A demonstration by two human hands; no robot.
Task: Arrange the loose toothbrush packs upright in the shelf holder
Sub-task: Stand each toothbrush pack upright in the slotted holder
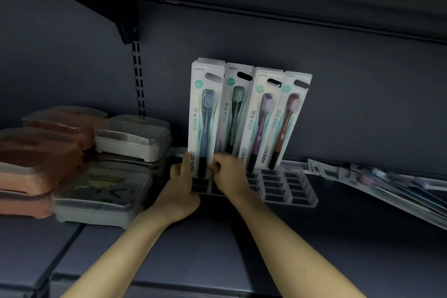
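A clear slotted shelf holder (290,189) sits on the dark shelf against the back wall. Several toothbrush packs stand upright in it: blue (205,109), green (235,113), purple (261,118) and brown (289,121). My left hand (180,189) pinches the lower left edge of the blue pack, thumb on its front. My right hand (228,173) grips the lower right edge of the same pack, fingers curled. More packs stand behind the blue one. A heap of loose toothbrush packs (391,184) lies flat on the shelf at the right.
Stacked soap boxes with clear lids, pink (36,159) and grey (130,138), fill the shelf's left side. A shelf bracket (128,31) and slotted upright hang above them. An upper shelf runs overhead. Bare shelf lies in front of the holder.
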